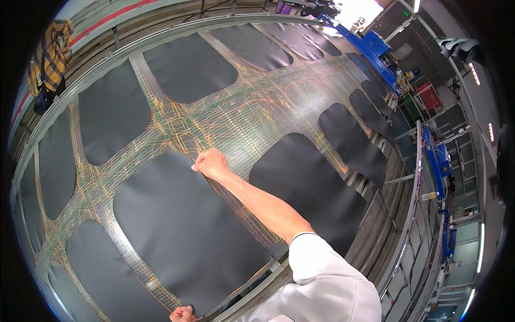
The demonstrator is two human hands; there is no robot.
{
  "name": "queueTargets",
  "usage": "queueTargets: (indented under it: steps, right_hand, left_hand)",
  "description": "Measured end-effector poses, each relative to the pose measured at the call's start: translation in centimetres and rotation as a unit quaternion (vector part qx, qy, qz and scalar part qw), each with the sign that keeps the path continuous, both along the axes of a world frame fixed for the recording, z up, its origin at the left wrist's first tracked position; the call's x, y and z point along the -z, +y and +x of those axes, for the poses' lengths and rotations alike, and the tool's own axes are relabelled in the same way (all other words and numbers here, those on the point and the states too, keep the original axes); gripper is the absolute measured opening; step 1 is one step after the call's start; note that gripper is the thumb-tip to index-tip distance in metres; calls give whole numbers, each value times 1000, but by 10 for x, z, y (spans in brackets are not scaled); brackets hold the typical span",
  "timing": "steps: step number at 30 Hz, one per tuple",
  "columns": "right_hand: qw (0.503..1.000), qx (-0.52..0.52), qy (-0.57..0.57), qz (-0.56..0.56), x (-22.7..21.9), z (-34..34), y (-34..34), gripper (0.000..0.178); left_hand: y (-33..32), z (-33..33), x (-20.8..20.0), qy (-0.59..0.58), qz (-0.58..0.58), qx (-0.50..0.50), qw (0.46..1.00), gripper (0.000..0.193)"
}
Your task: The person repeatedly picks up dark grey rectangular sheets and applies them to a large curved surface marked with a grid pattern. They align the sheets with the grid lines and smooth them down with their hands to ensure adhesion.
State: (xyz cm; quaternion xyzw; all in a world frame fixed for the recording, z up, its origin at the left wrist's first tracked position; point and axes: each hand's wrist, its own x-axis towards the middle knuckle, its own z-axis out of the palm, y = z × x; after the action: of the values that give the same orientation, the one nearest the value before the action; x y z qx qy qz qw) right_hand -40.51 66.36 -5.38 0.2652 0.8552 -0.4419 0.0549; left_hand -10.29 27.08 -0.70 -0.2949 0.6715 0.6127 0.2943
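Right hand (212, 162) is closing in a fist on the top edge of a black sheet (177, 225); left hand (182, 314) is pinching its bottom corner. The sheet is lying on the scored counter (241, 115) among similar sheets. Blue machinery (375, 51) is standing beyond; a plaid garment (51, 56) is hanging far left.
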Motion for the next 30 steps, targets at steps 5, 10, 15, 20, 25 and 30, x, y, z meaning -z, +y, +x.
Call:
queueTargets:
  steps: [5, 10, 15, 20, 25, 30]
  right_hand:
    - [1000, -13, 7, -16, 0, 2, 4, 16]
    - [1000, -8, 11, -6, 5, -5, -2, 17]
    - [998, -50, 29, -30, 16, -5, 5, 19]
    - [997, -6, -40, -67, 0, -8, 2, 15]
    - [996, -17, -26, -78, -6, -7, -4, 15]
    - [997, -12, -25, -75, -13, -4, -2, 14]
  left_hand:
    - [-5, -2, -4, -8, -17, 16, 1000, 15]
    - [-11, 1, 1, -15, -33, 0, 999, 18]
    - [-23, 9, 32, -9, 0, -54, 999, 21]
    - [-24, 4, 29, -42, 8, -55, 998, 19]
    - [-21, 3, 24, -59, 23, -76, 995, 18]
    - [-20, 5, 28, -64, 2, -55, 996, 19]
